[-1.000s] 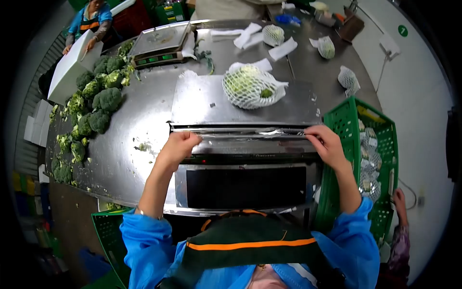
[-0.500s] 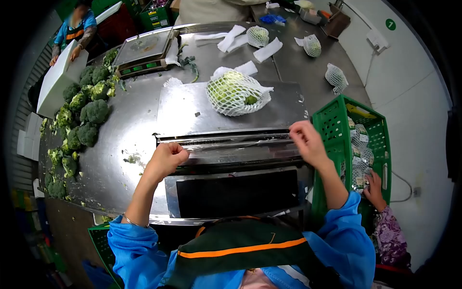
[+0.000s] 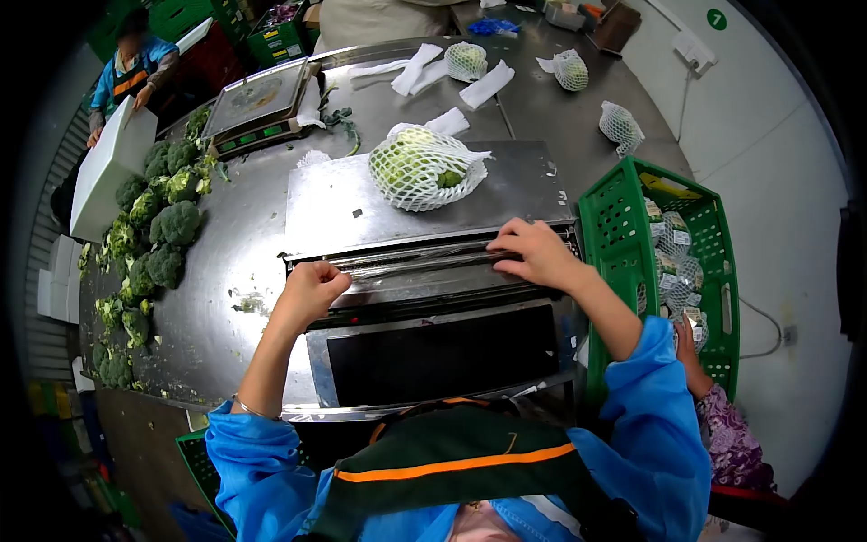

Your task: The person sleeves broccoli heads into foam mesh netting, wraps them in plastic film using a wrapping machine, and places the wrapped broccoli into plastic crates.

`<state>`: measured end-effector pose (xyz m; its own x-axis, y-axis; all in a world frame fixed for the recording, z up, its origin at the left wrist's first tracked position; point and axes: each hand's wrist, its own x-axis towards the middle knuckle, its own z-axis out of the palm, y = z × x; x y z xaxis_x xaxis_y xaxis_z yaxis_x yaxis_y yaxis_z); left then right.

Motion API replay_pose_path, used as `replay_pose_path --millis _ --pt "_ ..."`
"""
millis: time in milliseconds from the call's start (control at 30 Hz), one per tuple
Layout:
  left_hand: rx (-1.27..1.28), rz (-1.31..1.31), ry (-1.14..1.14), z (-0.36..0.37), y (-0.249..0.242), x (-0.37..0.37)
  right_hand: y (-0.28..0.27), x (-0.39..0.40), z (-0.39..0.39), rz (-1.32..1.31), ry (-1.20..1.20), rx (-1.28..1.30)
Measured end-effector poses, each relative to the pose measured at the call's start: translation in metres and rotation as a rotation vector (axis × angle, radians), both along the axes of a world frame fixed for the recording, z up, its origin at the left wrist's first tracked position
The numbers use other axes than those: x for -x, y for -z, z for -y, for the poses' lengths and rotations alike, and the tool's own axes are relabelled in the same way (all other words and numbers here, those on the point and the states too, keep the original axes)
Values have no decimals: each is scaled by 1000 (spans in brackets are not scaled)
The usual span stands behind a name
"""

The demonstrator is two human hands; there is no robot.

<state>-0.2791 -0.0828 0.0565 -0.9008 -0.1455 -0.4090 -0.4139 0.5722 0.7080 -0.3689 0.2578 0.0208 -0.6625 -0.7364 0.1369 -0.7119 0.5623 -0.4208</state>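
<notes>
Near the left end of the wrapping machine's slot, my left hand [image 3: 312, 291] is pinched on the edge of clear film [image 3: 406, 262]. My right hand [image 3: 538, 255] is bent over the right part of the same slot, thumb and fingers apart, at the film; whether it grips any is hard to tell. Beyond the slot, on the metal plate [image 3: 316, 212], lies a pale green vegetable in white foam netting [image 3: 420, 172]. A black panel [image 3: 442, 357] is on the machine's near side.
Broccoli heads [image 3: 176, 223] are piled at the left. A scale [image 3: 257, 99] stands behind them. A green crate [image 3: 591, 217] with netted produce is at the right, a co-worker's hand [image 3: 688, 357] in it. Another person [image 3: 135, 68] holds a white box [image 3: 110, 172].
My right hand has moved left along the slot, and its fingers have spread. My left hand has stayed nearly in place. The co-worker's hand at the crate has shifted slightly.
</notes>
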Motion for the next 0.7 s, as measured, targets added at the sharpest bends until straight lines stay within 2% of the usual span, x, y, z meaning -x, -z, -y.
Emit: replay_pose_path --millis 67,167,200,233,300,400,500,533,700 --pt "-14 4 -18 -1 1 2 10 -1 12 -72 15 29" --pt "-11 -17 -45 0 -1 2 16 -3 16 146 194 360" --pt "-21 -28 -50 2 -2 2 1 -7 18 236 325 447" --pt "-48 -18 -69 4 -4 0 -19 -14 15 557 524 510" --pt "-108 5 -103 5 -10 -2 -33 -25 3 501 543 717" --pt "-153 -13 -108 2 -6 -1 -36 -30 6 33 262 313" --pt "-129 -30 -71 -1 -3 7 -5 -14 13 -138 54 63" --pt "-118 -31 -57 -1 -4 7 4 -9 15 -87 51 -17" --pt "-99 -24 -35 3 0 2 7 -10 23 162 212 105"
